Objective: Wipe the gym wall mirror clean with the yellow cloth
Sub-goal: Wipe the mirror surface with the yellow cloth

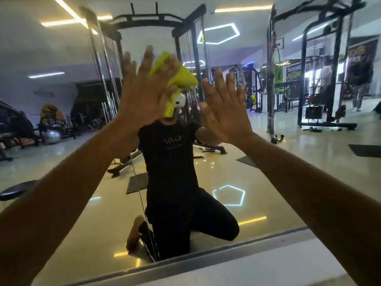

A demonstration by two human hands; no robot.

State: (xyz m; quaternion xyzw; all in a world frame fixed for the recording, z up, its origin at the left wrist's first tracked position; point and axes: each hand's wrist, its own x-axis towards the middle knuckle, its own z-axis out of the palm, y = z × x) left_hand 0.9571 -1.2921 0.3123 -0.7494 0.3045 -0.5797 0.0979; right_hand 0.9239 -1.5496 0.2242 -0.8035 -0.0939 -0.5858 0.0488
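The wall mirror (274, 182) fills most of the view and reflects me kneeling in black clothes. The yellow cloth (182, 77) is bunched against the glass at about head height. My left hand (142, 89) presses it to the mirror with straight, spread fingers; part of the cloth sticks out above, to the right of and below the hand. My right hand (225, 108) is raised beside it, to the right of the cloth, palm toward the glass with fingers spread and nothing in it. Whether that palm touches the mirror I cannot tell.
The mirror's dark bottom frame (206, 252) runs diagonally above a pale ledge (257, 271). A vertical seam (139, 188) between mirror panels passes under my left hand. Cable racks, benches, mats and a standing person appear only as reflections.
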